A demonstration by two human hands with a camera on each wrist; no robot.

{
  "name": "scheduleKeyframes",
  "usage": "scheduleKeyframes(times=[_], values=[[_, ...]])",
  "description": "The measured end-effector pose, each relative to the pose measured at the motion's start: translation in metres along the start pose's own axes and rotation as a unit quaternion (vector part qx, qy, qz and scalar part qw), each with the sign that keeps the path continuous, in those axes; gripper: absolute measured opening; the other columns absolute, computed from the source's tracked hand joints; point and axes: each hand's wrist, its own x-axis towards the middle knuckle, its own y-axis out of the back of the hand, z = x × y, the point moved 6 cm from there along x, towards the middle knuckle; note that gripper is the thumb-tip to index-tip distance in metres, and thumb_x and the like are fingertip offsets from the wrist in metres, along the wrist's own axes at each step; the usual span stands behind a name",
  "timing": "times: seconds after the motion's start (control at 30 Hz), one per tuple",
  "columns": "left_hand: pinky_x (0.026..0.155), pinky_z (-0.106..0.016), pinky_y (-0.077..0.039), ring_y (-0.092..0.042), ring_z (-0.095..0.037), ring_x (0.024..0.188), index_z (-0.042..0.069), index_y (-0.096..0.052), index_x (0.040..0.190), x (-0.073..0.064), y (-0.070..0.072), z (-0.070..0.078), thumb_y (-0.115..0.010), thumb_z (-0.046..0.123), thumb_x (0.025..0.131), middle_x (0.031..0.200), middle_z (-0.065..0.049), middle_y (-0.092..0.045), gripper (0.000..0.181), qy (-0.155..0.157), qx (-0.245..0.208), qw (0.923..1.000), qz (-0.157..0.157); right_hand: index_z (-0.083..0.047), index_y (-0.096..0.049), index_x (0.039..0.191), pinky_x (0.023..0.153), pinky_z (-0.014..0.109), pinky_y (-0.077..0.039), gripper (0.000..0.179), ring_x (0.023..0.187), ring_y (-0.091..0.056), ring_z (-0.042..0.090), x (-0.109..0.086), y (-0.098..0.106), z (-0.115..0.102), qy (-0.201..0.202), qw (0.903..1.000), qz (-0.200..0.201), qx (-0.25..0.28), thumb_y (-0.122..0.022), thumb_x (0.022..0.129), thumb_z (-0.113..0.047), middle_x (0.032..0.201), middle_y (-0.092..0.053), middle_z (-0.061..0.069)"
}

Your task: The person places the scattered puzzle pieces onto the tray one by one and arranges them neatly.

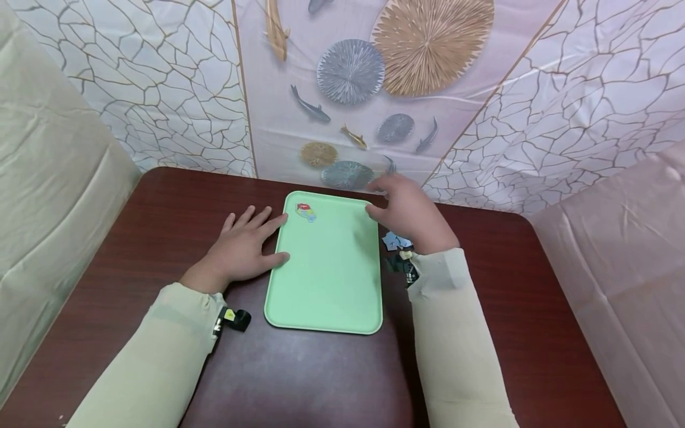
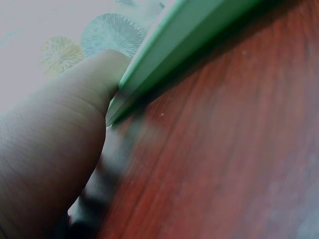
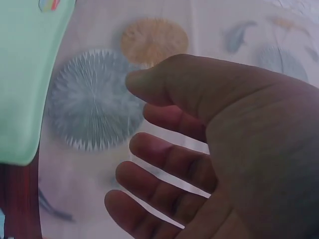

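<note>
Spread wide, left hand (image 1: pixel 242 249) holds nothing, thumb and index fingertip at the tray's left rim; right hand (image 1: pixel 412 214) empty too, fingers loosely curved, thumb apart from them, by the tray's far right corner; contact there cannot be told; tray (image 1: pixel 325 279) plain light green, rectangular, rounded corners, raised rim, lying midway between the left and right edges of the reddish-brown table (image 1: pixel 524 309), close to its far edge; small irregular red, yellow and light-blue patch (image 1: pixel 305 212) in tray's far left corner; light-blue pieces (image 1: pixel 396 241) beside tray's right edge, partly hidden by right wrist.
</note>
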Motion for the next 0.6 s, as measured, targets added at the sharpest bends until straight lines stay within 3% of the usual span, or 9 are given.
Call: scheduleKeyframes(times=[0.27, 0.6], values=[[0.137, -0.076, -0.002, -0.005, -0.047, 0.177, 0.039, -0.027, 0.18, 0.001, -0.002, -0.002, -0.065, 0.07, 0.104, 0.19, -0.012, -0.019, 0.091, 0.004, 0.002, 1.0, -0.003, -0.017, -0.075, 0.143, 0.111, 0.057, -0.057, 0.041, 0.13, -0.069, 0.038, -0.018, 0.006, 0.05, -0.061, 0.9967, 0.003, 0.054, -0.079, 0.104, -0.026, 0.147, -0.071, 0.007], [0.137, -0.077, 0.0, -0.004, -0.048, 0.177, 0.039, -0.026, 0.181, 0.0, -0.001, -0.002, -0.064, 0.069, 0.105, 0.19, -0.012, -0.017, 0.09, 0.002, -0.001, 1.0, -0.007, -0.011, -0.071, 0.148, 0.113, 0.062, -0.055, 0.046, 0.136, -0.066, 0.042, -0.031, 0.005, 0.098, -0.116, 0.9924, -0.011, 0.039, -0.078, 0.106, -0.029, 0.152, -0.069, 0.015]])
